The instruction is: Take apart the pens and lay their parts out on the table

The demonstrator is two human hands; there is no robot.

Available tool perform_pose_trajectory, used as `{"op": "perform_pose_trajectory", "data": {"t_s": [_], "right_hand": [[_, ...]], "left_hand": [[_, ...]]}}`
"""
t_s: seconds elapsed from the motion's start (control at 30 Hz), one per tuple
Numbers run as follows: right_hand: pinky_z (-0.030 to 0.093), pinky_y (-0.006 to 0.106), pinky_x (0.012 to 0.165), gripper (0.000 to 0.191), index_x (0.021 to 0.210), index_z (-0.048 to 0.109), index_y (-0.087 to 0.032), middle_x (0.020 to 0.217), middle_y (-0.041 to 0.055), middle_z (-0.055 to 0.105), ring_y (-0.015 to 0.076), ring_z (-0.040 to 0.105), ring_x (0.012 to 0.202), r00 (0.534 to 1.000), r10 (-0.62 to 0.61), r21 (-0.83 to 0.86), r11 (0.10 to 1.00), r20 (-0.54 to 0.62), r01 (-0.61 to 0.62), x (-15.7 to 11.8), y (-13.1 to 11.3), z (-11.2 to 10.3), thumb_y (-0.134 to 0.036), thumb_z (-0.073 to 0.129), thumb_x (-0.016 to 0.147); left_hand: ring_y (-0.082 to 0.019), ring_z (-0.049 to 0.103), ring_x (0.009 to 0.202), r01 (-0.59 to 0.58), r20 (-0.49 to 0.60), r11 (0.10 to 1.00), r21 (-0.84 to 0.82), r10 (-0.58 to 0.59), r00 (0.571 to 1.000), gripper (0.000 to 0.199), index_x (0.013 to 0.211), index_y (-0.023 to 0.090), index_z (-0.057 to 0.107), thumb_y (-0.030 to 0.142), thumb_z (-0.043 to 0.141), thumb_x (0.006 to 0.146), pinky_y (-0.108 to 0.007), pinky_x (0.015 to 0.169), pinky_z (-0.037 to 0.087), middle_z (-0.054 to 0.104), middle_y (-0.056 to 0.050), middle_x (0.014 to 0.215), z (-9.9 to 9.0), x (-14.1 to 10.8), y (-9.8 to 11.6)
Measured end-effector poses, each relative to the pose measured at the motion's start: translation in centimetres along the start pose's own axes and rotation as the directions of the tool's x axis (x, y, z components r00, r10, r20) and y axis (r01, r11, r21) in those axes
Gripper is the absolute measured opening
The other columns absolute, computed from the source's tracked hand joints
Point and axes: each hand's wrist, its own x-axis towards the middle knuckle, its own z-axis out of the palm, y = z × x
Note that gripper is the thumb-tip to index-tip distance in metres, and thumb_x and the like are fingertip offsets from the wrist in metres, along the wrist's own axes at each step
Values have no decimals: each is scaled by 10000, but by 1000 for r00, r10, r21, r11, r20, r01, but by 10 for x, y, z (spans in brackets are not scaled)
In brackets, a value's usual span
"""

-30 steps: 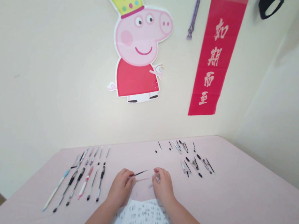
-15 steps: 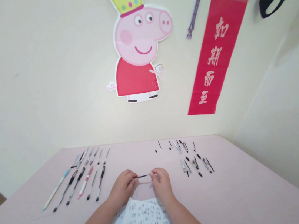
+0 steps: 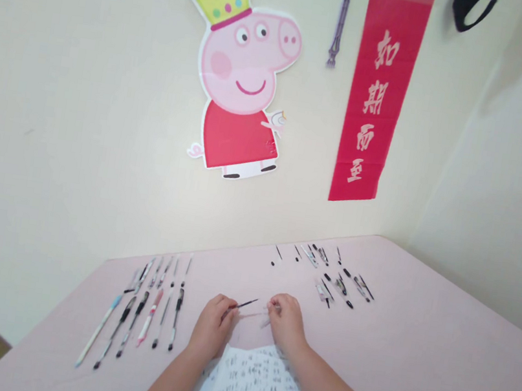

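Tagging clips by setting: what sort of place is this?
Probably a room in a home: a cartoon pig and a red banner hang on the wall, and pens lie in rows on a pink table.

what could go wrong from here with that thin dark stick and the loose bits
The thin dark stick juts from the left hand, its free end apart from the right hand, so it might slip and drop, perhaps onto the handwritten paper nearby. The small loose black pieces could scatter if an arm brushes them.
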Motion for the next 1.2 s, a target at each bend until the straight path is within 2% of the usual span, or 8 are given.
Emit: {"op": "perform_pose_trajectory", "data": {"t_s": [0.2,0.37,0.47,0.63,0.8,0.93,1.07,1.2], "right_hand": [[392,338,775,103,673,599,-201,763,65,608,235,526,834,995,-65,-103,992,72,72,-5,-4,-1,-118,543,696],[403,361,824,165,849,598,-184,878,77,610,232,519,904,993,-121,-61,991,-2,121,-3,-9,-3,-111,518,724],[404,375,834,160,895,576,-182,906,76,594,223,508,918,969,-245,-22,970,-44,244,-5,-21,-9,-129,496,768],[433,359,784,198,943,591,-196,862,62,605,197,524,847,895,-438,42,899,80,436,-16,-44,-16,-133,441,829],[421,405,882,383,1175,545,-207,1030,83,619,209,520,966,865,-453,34,889,216,457,-19,-45,-13,-121,441,817],[368,431,979,450,1244,506,-196,1147,93,596,217,484,1092,842,-469,62,880,268,471,-18,-38,-9,-114,440,806],[377,444,971,418,1195,549,-200,1106,92,617,221,501,1076,879,-439,90,898,184,430,-16,-28,-3,-116,433,802],[418,409,915,383,1125,589,-197,1028,91,627,214,538,996,959,-277,113,956,50,271,-10,-15,0,-121,440,780]], "left_hand": [[-193,570,845,1,-4,1000,-7,-1,1000,209,861,183,638,225,442,803,-341,775,450,611,-62,857,1,0,-1],[-193,569,843,-1,-5,1000,-17,1,1000,212,862,183,636,236,438,807,-340,774,448,610,-64,859,1,1,-1],[-195,570,840,1,-9,1000,-17,-1,1000,213,866,182,633,242,437,810,-340,773,447,608,-64,857,1,1,-1],[-194,571,832,5,-28,999,-34,-6,1000,213,859,181,626,265,434,819,-335,764,450,604,-63,847,1,0,1],[-189,571,821,8,-34,997,-75,-11,999,235,871,185,613,299,410,845,-330,753,455,601,-61,845,1,1,3],[-184,571,838,-25,10,994,-109,26,1000,237,905,187,614,294,410,846,-330,772,457,604,-65,869,2,0,4],[-186,570,842,-24,18,994,-107,26,999,245,900,192,620,294,404,848,-334,774,459,604,-67,866,2,-1,5],[-185,573,834,-10,5,995,-102,11,1000,237,883,192,627,291,417,840,-328,763,460,613,-64,859,1,0,5]]}}
